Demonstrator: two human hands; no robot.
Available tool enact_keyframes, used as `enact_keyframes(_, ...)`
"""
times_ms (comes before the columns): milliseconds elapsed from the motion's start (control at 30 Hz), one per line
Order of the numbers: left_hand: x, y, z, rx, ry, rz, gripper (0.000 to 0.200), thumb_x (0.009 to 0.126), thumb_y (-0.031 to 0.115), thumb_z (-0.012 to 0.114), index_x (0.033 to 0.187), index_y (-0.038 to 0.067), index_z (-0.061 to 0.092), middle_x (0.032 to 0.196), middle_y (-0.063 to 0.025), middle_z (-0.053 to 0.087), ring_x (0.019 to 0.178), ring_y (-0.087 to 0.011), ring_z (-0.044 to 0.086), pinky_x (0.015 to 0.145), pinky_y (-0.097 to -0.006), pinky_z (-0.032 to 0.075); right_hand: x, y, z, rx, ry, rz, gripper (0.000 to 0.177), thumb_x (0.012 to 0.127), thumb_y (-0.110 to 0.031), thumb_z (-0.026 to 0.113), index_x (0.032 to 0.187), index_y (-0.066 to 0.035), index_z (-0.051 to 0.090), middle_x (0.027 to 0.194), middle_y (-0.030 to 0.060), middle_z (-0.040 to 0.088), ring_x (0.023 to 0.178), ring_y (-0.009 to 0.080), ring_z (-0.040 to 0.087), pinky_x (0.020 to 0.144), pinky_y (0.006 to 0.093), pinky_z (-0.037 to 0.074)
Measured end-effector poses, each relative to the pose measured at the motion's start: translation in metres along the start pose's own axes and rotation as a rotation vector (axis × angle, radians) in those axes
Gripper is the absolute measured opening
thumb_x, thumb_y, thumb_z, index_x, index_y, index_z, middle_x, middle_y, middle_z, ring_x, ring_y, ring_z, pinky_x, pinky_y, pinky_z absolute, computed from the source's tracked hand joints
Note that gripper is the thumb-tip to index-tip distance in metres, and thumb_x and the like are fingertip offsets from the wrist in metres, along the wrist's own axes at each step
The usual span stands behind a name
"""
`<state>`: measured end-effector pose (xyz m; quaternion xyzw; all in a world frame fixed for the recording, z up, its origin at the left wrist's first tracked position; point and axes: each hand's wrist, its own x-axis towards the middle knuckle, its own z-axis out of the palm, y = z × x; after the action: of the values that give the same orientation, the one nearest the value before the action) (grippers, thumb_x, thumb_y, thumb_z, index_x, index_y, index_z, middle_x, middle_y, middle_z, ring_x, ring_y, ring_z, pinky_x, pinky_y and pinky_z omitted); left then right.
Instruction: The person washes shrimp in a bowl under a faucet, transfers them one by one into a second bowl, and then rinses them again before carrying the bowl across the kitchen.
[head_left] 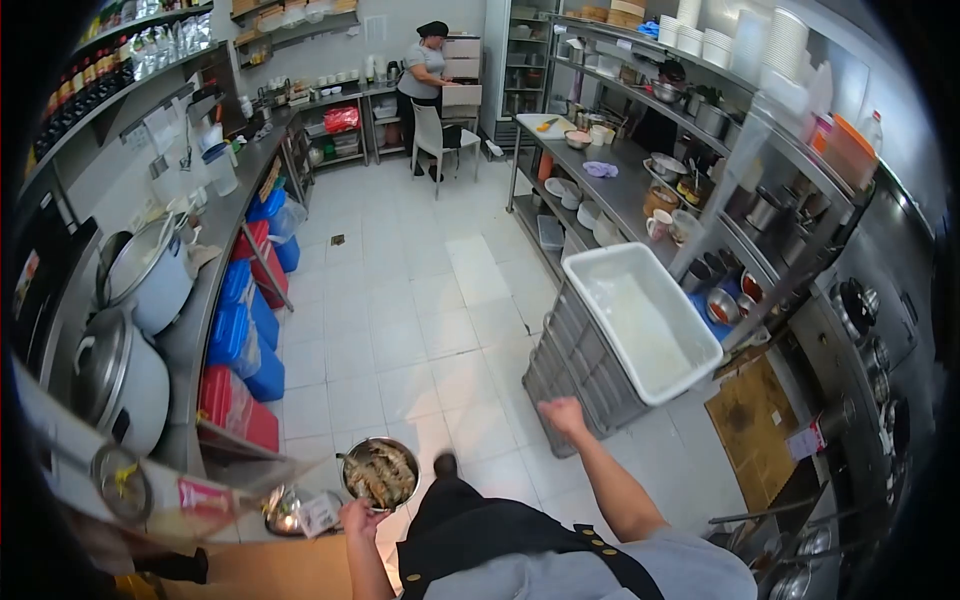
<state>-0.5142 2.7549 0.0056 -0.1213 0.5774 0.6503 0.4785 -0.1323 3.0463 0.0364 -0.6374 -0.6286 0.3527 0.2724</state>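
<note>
A metal bowl [408, 447] of what look like raw, shell-on prawns [378, 474] is in my left hand [360, 518], whose fingers grip its lower rim above the floor. My right hand [565, 415] hangs loosely closed with nothing visible in it. It is nearest to a large white plastic tub [713, 358], which rests on a stack of grey crates [580, 345]. The hand looks apart from the crates. Beside the bowl on the left are a shiny metal container [287, 508] and a white label or packet [320, 513].
Along the left counter stand large white lidded pots [125, 385], with blue bins [245, 330] and red bins [240, 408] underneath. A steel worktable [600, 170] and shelves line the right. Another person [420, 80] stands at the back by a white chair [445, 140]. Cardboard [750, 430] lies at right.
</note>
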Motion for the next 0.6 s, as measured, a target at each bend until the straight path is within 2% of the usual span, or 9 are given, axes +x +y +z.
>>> enact_keyframes(133,0.096,0.024,0.078,0.055,0.032,0.087,0.004,0.065,-0.004,0.050,0.068,-0.002,0.049,0.054,-0.0092,0.043,0.046,-0.0276,0.053,0.048,-0.0548,0.054,0.129,-0.097,0.017,-0.247,-0.027,-0.109,0.020,0.071,-0.021,0.073,0.082,-0.005,0.069,0.062,0.0037,0.060,0.056,0.0129,0.056,0.054,0.0292,0.046)
enact_keyframes(200,0.151,0.042,0.130,0.036,-0.059,0.106,0.005,0.066,-0.003,0.050,0.066,0.000,0.047,0.055,-0.0067,0.043,0.044,-0.0239,0.051,0.047,-0.0525,0.055,0.160,-0.120,0.041,0.300,-0.232,-0.295,0.052,0.071,-0.013,0.074,0.120,-0.012,0.058,0.071,0.0048,0.059,0.067,0.0135,0.056,0.069,0.0302,0.048)
enact_keyframes(233,0.171,0.058,0.169,0.060,-0.103,0.091,0.007,0.067,-0.003,0.050,0.065,0.002,0.046,0.055,-0.0059,0.042,0.043,-0.0221,0.049,0.046,-0.0515,0.055,0.172,-0.137,0.043,0.302,-0.215,-0.288,0.052,0.071,-0.013,0.074,0.120,-0.012,0.058,0.071,0.0048,0.059,0.067,0.0135,0.056,0.069,0.0302,0.048)
enact_keyframes(300,0.222,0.092,0.256,0.145,-0.213,0.087,0.011,0.070,-0.003,0.050,0.063,0.004,0.044,0.055,-0.0047,0.041,0.043,-0.0190,0.048,0.046,-0.0499,0.055,0.199,-0.164,0.039,0.217,-0.509,0.079,0.077,0.072,-0.009,0.073,0.139,-0.020,0.038,0.076,0.0044,0.056,0.077,0.0150,0.056,0.080,0.0328,0.048)
enact_keyframes(333,0.244,0.107,0.302,0.202,-0.272,0.097,0.014,0.071,-0.003,0.050,0.062,0.005,0.043,0.055,-0.0042,0.041,0.044,-0.0178,0.048,0.046,-0.0494,0.055,0.223,-0.156,0.042,0.133,-0.522,0.088,0.068,0.075,-0.010,0.072,0.136,-0.020,0.043,0.072,0.0022,0.051,0.082,0.0155,0.057,0.076,0.0304,0.050)
enact_keyframes(467,0.273,0.179,0.495,0.312,-0.500,0.148,0.013,0.070,-0.003,0.051,0.060,0.003,0.045,0.058,-0.0059,0.046,0.043,-0.0193,0.050,0.045,-0.0458,0.055,0.303,-0.157,0.007,0.402,-0.306,0.311,0.060,0.081,-0.017,0.068,0.135,-0.017,0.043,0.086,0.0052,0.058,0.087,0.0171,0.058,0.071,0.0311,0.053)
enact_keyframes(533,0.303,0.193,0.570,0.311,-0.592,0.110,0.012,0.069,-0.004,0.051,0.060,0.003,0.046,0.058,-0.0061,0.047,0.044,-0.0193,0.050,0.046,-0.0461,0.055,0.347,-0.165,-0.016,0.485,-0.145,0.370,0.067,0.084,-0.032,0.065,0.140,-0.016,0.032,0.135,0.0167,0.039,0.120,0.0308,0.043,0.077,0.0432,0.053)
enact_keyframes(567,0.319,0.196,0.602,0.289,-0.660,0.074,0.012,0.069,-0.004,0.051,0.060,0.002,0.046,0.058,-0.0064,0.047,0.044,-0.0193,0.050,0.047,-0.0464,0.056,0.376,-0.152,-0.022,0.522,-0.065,0.383,0.075,0.083,-0.043,0.062,0.143,-0.017,0.025,0.148,0.0132,0.021,0.132,0.0339,0.026,0.081,0.0518,0.049)
enact_keyframes(600,0.336,0.196,0.629,0.310,-0.671,0.066,0.012,0.069,-0.004,0.051,0.060,0.002,0.046,0.058,-0.0064,0.047,0.044,-0.0193,0.050,0.047,-0.0464,0.056,0.412,-0.130,-0.026,0.577,-0.005,0.423,0.084,0.079,-0.053,0.062,0.144,-0.018,0.022,0.149,0.0091,0.019,0.134,0.0361,0.018,0.084,0.0592,0.044)
